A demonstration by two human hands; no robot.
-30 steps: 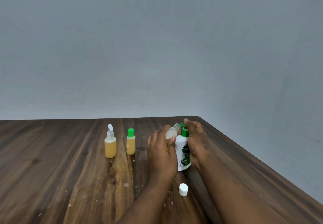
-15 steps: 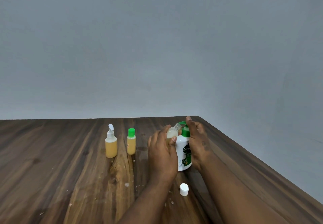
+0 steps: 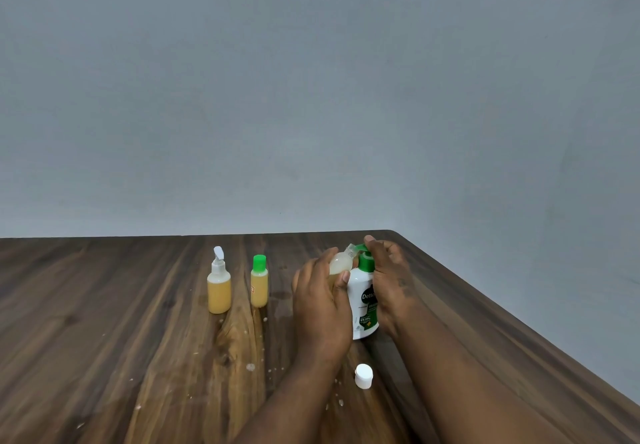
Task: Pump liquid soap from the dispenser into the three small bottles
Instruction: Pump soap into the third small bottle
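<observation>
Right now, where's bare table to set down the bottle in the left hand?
Free: table left of the spray-top bottle; also the near strip before it and the green-capped bottle, though speckled. Crowded: round the dispenser, left hand, right hand, white cap.

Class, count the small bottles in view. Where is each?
3: a white-topped bottle far left, a green-capped bottle beside it, and a third bottle in the left hand.

Head-worn view, facing forward and down, table [image 3: 104, 339] near, wall beyond
</observation>
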